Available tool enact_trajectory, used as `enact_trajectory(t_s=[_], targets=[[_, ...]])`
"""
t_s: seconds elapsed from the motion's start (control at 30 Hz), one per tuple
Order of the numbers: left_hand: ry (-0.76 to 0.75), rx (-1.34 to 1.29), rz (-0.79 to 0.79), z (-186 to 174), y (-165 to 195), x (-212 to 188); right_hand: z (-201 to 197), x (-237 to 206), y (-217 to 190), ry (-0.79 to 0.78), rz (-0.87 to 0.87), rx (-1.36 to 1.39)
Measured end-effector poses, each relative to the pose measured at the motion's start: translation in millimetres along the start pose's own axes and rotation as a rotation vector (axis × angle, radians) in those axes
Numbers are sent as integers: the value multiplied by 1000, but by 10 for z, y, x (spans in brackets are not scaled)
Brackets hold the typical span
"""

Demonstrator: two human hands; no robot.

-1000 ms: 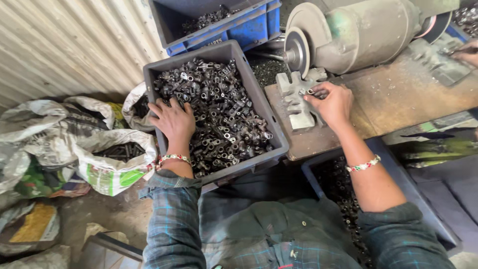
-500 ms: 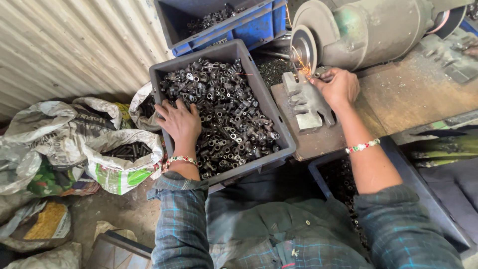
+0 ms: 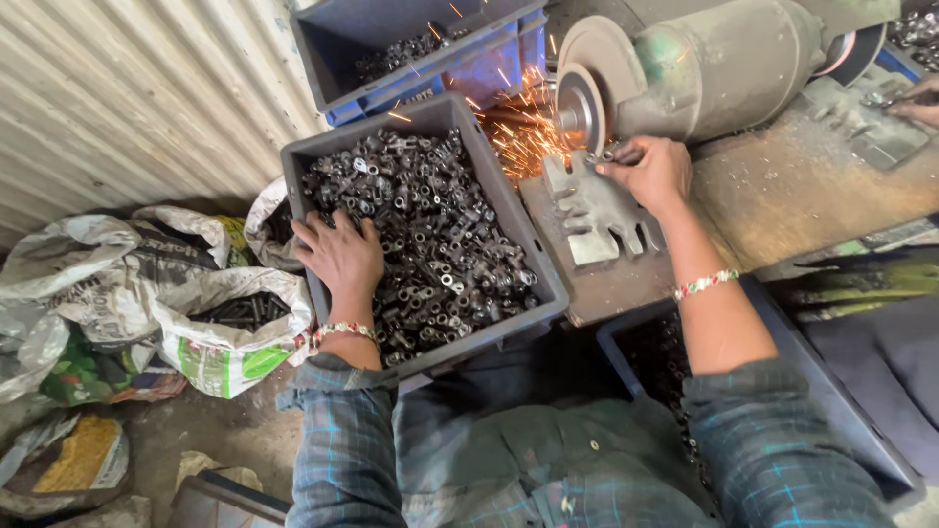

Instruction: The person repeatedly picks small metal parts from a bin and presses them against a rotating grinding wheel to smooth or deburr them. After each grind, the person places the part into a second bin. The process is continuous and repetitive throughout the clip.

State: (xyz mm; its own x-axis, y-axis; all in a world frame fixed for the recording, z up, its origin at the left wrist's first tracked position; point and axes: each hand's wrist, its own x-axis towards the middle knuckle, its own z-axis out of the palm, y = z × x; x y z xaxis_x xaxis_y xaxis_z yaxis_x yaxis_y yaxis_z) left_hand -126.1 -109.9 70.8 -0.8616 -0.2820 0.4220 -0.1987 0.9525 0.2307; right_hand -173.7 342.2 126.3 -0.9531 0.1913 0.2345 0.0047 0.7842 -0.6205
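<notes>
My left hand rests palm down, fingers spread, on a heap of small dark metal parts in a grey plastic crate. My right hand pinches one small metal part against the spinning grinding wheel of a bench grinder. Orange sparks fly to the left from the contact point. A grey metal tool rest sits under that hand.
A blue crate with more parts stands behind the grey one. Another dark bin lies by my right knee. Woven sacks lie at left against a corrugated wall. Another person's hand works at the grinder's far end.
My right hand has pushed the part against the wheel, and sparks have grown from none to a wide spray. My left hand stays on the parts in the crate.
</notes>
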Motion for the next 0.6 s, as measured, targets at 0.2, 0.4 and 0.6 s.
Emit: enact_trajectory(t_s=[0.2, 0.4, 0.6], targets=[[14, 20, -15, -124, -66, -153, -332, -518, -114, 340, -674, -339], [23, 27, -5, -154, -16, -204, -849, -1033, -397, 682, -1209, -476], [36, 11, 11, -194, 1, -215, -793, -995, -465, 505, -945, -475]])
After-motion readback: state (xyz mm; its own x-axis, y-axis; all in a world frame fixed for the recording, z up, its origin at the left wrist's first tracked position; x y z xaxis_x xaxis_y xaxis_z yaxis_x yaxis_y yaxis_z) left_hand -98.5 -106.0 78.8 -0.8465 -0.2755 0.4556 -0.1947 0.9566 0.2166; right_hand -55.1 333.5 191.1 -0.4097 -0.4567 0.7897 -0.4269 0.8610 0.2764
